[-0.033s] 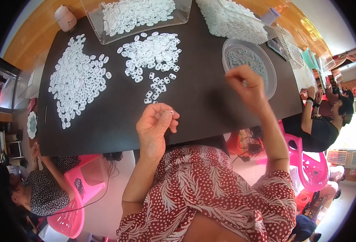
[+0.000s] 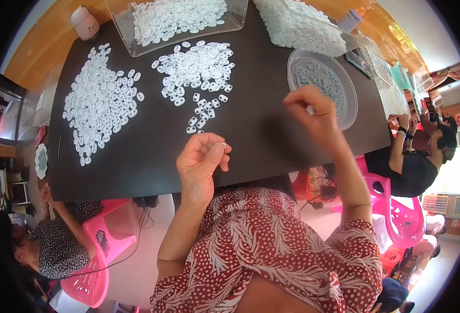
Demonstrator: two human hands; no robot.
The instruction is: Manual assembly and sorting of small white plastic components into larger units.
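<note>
Left hand point(image 2: 201, 159): unmoved, thumb and forefinger pinching a small white piece point(image 2: 223, 145), just nearer the wearer than the middle pile point(image 2: 198, 68). Right hand point(image 2: 321, 117): shifted slightly left over the near side of the clear tub point(image 2: 352, 111); hand gap narrower. Fingers curled, pale bit showing; cannot tell whether pinched.

Looks bright overall, blown out to white at the window point(image 2: 453, 166) on the far right. Throws a soft, dark shadow onto the table point(image 2: 261, 78) just beside the right hand point(image 2: 316, 115). Washes out detail in the white pieces point(image 2: 102, 104). Blurs the right hand slightly. Bends straight edges near the rim and sinks to black in the corners.
</note>
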